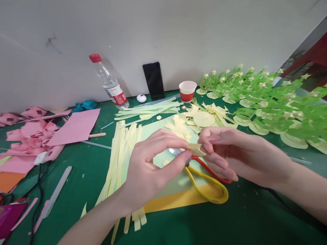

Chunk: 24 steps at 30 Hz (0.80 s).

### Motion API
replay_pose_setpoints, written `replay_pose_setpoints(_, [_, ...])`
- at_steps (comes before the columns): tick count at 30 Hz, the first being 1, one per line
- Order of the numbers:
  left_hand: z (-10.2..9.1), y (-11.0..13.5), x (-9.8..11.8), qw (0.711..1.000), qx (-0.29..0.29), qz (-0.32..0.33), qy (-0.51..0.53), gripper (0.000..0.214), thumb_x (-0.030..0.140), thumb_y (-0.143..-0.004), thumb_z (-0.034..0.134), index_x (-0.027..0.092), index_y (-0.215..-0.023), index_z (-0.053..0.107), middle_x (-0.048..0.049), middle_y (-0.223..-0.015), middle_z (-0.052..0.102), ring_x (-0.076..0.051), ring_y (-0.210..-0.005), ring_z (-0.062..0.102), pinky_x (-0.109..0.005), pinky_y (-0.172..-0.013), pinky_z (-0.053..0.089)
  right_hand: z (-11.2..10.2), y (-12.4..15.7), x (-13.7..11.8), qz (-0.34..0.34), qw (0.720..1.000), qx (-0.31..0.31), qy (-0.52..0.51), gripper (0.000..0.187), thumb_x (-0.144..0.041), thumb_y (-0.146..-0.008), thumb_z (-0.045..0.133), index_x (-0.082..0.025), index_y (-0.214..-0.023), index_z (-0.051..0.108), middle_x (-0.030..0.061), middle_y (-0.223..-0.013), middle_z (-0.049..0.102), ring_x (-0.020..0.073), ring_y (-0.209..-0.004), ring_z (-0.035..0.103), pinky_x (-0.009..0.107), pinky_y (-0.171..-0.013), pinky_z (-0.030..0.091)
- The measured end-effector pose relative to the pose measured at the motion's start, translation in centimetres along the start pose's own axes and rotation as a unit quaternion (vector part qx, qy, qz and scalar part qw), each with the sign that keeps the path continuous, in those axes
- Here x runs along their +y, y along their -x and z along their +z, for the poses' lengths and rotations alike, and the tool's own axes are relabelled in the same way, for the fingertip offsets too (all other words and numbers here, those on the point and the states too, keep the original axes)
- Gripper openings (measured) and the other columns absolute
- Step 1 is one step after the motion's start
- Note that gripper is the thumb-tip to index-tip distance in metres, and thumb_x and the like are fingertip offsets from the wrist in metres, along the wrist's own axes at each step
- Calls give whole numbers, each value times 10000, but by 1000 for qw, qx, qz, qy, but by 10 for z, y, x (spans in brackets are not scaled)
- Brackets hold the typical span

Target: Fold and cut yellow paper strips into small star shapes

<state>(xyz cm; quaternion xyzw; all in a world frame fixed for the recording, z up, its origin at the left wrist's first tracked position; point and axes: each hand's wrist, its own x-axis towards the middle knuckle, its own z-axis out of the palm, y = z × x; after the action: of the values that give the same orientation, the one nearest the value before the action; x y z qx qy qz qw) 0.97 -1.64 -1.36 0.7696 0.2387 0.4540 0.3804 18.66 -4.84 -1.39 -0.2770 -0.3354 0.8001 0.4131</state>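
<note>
My left hand (158, 166) is closed in a pinch, with a small folded piece of pale yellow paper strip (194, 146) between thumb and index finger. Close at its right, my right hand (224, 153) has its fingers curled and the thumb against the index finger. Whether those fingers grip the strip's end is hidden. Below both hands lie scissors (216, 194) with yellow and red handles, their blades partly behind my left fingers. They rest on pale green paper sheets (163, 185) above a yellow-orange sheet (173, 200).
Long pale strips (119, 160) lie left of the sheets. Behind are yellow paper scraps (204, 119), a paper cup (187, 92), a phone (153, 81) and a bottle (112, 86). Green paper plants with stars (270, 98) crowd the right; pink paper (75, 127) lies left.
</note>
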Motion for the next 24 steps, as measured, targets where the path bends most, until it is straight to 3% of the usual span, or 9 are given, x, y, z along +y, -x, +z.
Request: replay_pose_setpoints(24, [1, 2, 0, 999, -3, -51, 17, 132, 48, -736, 612, 173, -721, 653, -24, -701, 662, -150, -684, 590, -286, -654, 486, -1, -1, -2, 8, 999, -13, -51, 199, -188, -788, 510, -139, -603, 566, -19, -505, 526, 49, -397, 463, 148, -438, 379])
